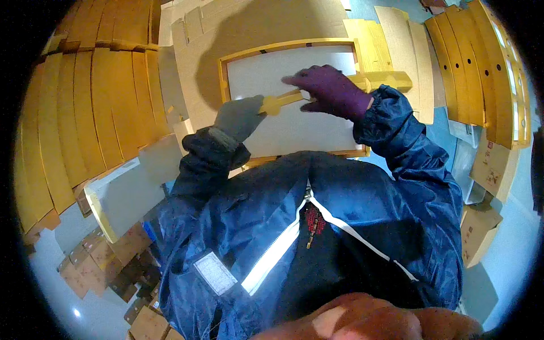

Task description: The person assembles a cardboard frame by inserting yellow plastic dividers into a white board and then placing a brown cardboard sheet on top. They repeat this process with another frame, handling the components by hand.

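A shallow rectangular frame (286, 46) with yellow-brown edges and a pale panel (277, 136) inside lies in front of me. Over it, my grey-gloved left hand (240, 118) pinches a yellow strip (283, 102) that is wider at its left end. The strip slants up toward my purple-gloved right hand (331, 93). That hand's index finger stretches left, and the thumb stands apart below it. The strip's far end meets the right fingers; the exact contact is unclear. Beyond the right wrist, a yellow-tan elongated piece (391, 80) lies across the frame's right edge.
Cardboard sheets (198, 51) lie under the frame. Tall rows of yellow-brown panels stand at the left (102, 107) and right (467, 68). A pale panel (127, 192) leans at my lower left, near several boxes (96, 260). Another carton (492, 164) stands at the right.
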The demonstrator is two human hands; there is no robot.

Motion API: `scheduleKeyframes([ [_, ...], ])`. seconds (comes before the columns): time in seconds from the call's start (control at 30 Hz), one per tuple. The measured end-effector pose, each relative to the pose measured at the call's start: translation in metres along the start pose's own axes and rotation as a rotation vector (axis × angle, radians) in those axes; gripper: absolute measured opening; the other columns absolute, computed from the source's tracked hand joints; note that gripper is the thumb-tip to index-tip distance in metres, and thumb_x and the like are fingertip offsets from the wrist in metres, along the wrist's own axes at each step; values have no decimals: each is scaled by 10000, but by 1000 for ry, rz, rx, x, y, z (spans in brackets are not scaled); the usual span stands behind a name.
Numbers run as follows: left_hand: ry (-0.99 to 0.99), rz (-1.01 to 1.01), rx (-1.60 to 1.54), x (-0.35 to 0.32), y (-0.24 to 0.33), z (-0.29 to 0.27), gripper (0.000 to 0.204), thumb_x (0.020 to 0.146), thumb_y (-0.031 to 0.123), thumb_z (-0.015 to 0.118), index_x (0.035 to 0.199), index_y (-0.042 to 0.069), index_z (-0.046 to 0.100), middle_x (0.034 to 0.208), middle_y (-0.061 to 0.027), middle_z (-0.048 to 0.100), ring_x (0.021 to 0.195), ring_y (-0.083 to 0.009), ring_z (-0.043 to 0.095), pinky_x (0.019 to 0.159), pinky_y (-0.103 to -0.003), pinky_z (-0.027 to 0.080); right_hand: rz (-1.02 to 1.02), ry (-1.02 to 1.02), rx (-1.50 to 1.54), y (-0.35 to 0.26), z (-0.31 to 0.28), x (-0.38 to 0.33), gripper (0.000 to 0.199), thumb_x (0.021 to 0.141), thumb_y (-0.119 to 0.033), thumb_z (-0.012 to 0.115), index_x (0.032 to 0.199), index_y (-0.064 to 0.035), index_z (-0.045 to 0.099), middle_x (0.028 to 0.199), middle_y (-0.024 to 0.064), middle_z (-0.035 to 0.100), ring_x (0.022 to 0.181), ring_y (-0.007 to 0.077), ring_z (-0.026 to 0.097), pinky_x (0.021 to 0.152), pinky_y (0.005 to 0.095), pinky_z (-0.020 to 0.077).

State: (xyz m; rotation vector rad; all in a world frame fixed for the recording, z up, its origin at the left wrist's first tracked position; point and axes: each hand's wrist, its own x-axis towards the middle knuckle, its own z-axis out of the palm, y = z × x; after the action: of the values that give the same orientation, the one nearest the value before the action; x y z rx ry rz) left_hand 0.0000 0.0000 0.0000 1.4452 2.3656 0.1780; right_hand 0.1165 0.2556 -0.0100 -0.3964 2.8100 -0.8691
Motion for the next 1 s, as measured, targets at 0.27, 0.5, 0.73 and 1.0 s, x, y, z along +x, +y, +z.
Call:
scheduleKeyframes([
  [0.27,123,-8,-108,-30,-38,1,279,888,230,686,1134,104,644,944,-132,705,879,-336,677,748,-408,550,175,44,-233,13,20,-12,119,877,-110,667,986,-63,677,808,155,692,743,342,694,708,411,568],
  [0.5,143,141,-82,-38,-56,39,153,896,215,671,951,87,609,852,-131,642,778,-329,654,648,-421,516,185,-56,1,18,33,-30,595,778,-287,784,1300,-99,570,1108,195,672,1037,352,653,894,447,521],
  [0.73,112,144,-50,-26,-34,76,241,883,282,672,1002,75,640,880,-140,666,797,-367,660,659,-457,522,39,-9,102,-61,81,49,353,886,-387,670,1066,-96,581,861,151,668,831,388,664,703,496,536],
  [1.0,364,-385,-308,-59,-84,150,638,860,210,727,1407,40,445,1368,-224,501,1271,-376,491,1071,-417,418,-32,104,29,-1,169,93,218,917,-302,625,931,-87,598,846,141,636,785,381,638,687,481,515],
])
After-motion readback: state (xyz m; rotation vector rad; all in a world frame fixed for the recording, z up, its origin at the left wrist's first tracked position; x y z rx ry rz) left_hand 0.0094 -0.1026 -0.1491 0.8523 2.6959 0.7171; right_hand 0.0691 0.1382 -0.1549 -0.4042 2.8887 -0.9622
